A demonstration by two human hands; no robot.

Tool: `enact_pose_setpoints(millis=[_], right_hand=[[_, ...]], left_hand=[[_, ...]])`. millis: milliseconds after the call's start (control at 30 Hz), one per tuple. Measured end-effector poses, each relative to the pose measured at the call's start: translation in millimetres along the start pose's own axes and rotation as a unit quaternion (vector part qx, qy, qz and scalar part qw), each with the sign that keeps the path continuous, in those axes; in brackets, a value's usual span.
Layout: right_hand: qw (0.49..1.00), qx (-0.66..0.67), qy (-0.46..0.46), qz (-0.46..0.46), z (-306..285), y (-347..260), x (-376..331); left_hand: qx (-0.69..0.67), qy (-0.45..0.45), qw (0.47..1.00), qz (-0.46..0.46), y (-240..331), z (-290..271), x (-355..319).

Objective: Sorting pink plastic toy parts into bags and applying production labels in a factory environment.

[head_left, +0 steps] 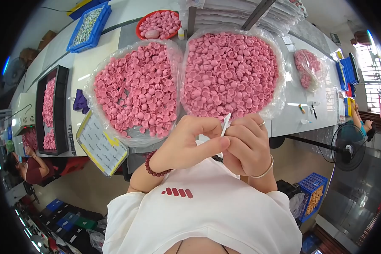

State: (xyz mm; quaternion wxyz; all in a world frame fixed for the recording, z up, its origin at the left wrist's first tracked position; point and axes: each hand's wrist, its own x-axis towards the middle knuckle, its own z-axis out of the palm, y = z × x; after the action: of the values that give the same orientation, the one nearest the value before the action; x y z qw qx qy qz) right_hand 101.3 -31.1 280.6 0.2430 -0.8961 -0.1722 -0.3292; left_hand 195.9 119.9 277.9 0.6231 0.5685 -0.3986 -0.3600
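Observation:
Close together in front of my chest, both hands are closed, just over the near edge of the pink pieces. A thin white pointed stick (226,123) rises from between them, apparently gripped by the curled fingers of my right hand (249,146). My left hand (194,142) is bent in a pinch, its thumb reaching to the right fingers; whatever it may hold is hidden. Beyond my hands, small pink cup-shaped pieces (230,74) fill a clear plastic bag (279,51) spread open. A second open bag (91,80) on the left has more pink pieces (135,89).
A red basin (138,29) of pink parts and a blue tray (74,42) stand at the back. To the left are a black tray (63,110), a purple cloth (81,101) and a yellow-edged board (101,144). A fan (348,147) stands right; another person (40,167) sits left.

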Motion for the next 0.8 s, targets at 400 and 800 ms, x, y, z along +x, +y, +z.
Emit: enact_pose_setpoints(millis=[400,800], right_hand=[[0.986,0.155,-0.024,0.05,-14.5,16.1,0.0],[0.951,0.29,0.005,0.111,-14.1,11.5,-9.5]], left_hand=[[-0.151,0.014,0.986,-0.068,-5.0,13.0,5.5],[-0.071,0.029,0.997,-0.03,4.8,16.5,0.9]])
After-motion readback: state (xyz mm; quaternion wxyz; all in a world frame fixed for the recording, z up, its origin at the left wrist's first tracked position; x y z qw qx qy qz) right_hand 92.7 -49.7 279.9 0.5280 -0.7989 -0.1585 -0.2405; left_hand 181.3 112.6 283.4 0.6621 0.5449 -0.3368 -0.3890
